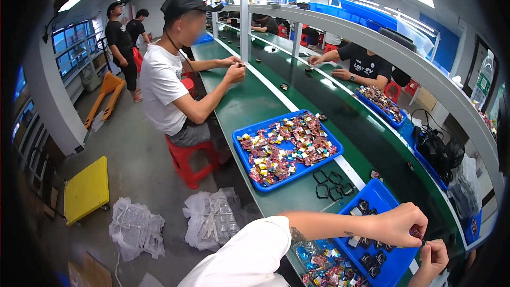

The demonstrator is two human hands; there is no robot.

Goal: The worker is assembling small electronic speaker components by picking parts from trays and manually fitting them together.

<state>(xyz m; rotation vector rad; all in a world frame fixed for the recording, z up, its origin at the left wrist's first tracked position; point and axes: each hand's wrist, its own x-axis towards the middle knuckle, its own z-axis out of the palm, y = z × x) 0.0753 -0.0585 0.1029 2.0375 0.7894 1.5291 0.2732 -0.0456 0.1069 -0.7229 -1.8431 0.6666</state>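
At the lower right, my left hand (398, 225) is closed in a pinch on a small reddish electronic part (417, 233), mostly hidden by the fingers. My right hand (434, 258) is closed too, its fingertips meeting the same part from below. Both hands are over the right side of a blue tray (405, 267) holding several black, camera-like pieces (373, 263). My left forearm crosses above this tray. Beside it, under my arm, lies a heap of small pink, yellow and blue parts (332, 269). Several thin black frames (333, 186) rest on the green bench.
A larger blue tray (340, 149) of small coloured parts stands ahead. A green conveyor belt (366, 127) runs past, under a grey shelf (366, 29). A seated person (164, 87) works at left; another person (366, 66) sits across. Wrapped bundles (212, 218) lie on the floor.
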